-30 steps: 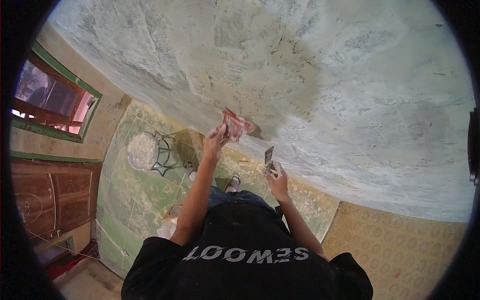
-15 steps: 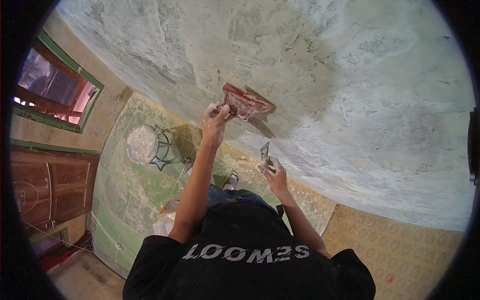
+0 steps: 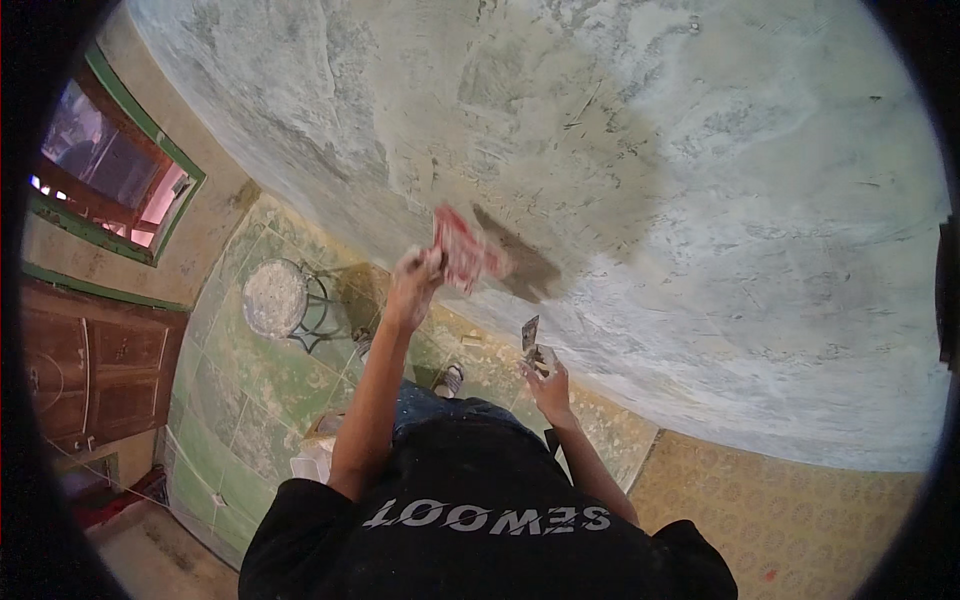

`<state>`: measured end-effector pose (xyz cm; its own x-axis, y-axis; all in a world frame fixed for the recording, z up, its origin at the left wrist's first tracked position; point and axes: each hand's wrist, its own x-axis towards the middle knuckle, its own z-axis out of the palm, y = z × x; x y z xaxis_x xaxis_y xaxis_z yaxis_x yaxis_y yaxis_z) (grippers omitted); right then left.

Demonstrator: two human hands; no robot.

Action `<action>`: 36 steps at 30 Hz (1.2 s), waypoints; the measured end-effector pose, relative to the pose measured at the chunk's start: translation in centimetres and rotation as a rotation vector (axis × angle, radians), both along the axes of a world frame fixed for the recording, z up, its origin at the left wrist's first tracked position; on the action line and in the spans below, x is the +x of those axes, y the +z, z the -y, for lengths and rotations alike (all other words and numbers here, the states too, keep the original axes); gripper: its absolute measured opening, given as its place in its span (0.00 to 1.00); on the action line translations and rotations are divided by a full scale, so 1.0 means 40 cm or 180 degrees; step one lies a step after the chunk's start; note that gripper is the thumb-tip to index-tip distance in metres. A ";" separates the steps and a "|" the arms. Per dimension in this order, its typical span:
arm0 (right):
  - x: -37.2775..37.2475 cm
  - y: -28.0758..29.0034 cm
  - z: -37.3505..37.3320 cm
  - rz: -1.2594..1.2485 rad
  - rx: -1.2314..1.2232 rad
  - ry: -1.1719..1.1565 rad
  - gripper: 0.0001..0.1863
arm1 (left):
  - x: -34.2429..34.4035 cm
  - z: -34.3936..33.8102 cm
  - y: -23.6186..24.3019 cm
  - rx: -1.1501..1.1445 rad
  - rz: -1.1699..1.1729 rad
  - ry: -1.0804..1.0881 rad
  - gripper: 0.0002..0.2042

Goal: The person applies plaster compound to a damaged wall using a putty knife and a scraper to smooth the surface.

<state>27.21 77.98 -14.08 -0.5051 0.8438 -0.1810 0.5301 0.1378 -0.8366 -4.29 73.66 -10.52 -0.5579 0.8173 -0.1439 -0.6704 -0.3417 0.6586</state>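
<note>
My left hand [image 3: 415, 275] grips a red, putty-smeared flat spreader [image 3: 465, 250], blurred, held close over the rough grey plastered wall [image 3: 740, 180], with a shadow beside it. Lower and to the right, my right hand [image 3: 547, 385] holds a small grimy metal scraper [image 3: 532, 335] with its blade pointing up toward the wall. Pale dust or putty coats my fingers.
A dusty round stool [image 3: 273, 298] stands on the stained green tile floor [image 3: 250, 400]. A wooden door [image 3: 100, 370] and a green-framed window [image 3: 110, 160] are at left, yellowish patterned flooring [image 3: 770, 510] at lower right. White containers [image 3: 310, 460] sit by my left side.
My left hand and the red spreader rose along the wall, then came back down and slightly left. My right hand with the scraper sits a little lower in view.
</note>
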 end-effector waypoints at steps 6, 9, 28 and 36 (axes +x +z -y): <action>-0.032 -0.010 -0.015 -0.0429 -0.0144 0.0023 0.22 | -0.003 -0.091 0.154 -0.0203 -0.0272 -0.0026 0.05; -0.044 -0.010 -0.015 -0.0435 -0.0154 -0.0044 0.21 | 0.054 -0.041 0.059 -0.0630 -0.0154 0.0173 0.08; -0.074 0.027 0.022 -0.0305 -0.0001 0.0017 0.22 | -0.091 0.014 -0.051 -0.1242 -0.0277 0.0267 0.10; -0.039 -0.002 0.025 -0.0276 -0.0004 -0.0075 0.20 | -0.099 0.028 0.039 0.0061 -0.0348 0.0166 0.07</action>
